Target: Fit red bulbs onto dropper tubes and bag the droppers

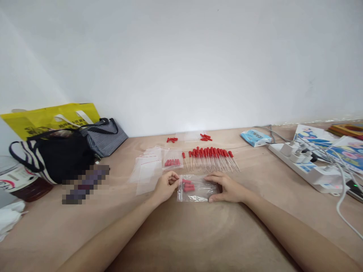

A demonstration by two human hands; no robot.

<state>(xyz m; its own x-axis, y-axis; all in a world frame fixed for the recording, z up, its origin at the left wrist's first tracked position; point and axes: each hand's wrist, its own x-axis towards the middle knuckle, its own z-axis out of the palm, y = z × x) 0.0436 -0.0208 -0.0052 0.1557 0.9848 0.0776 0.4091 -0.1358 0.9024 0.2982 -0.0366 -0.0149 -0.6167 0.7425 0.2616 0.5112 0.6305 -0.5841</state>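
Note:
A clear zip bag lies on the table between my hands, with a few droppers inside. Their red rubber bulbs point left and their clear stems run right. My left hand pinches the bag's left edge. At the other end, my right hand grips the bag, thumb at the lower edge and fingers at the upper. Just beyond is a row of loose red-topped droppers. A filled bag of droppers sits left of the row, beside overlapping flat clear bags.
Near the wall lie two small piles of red bulbs with clear stems between them. A tissue pack and a power strip with cables stand right. Bags and a drink container crowd the left.

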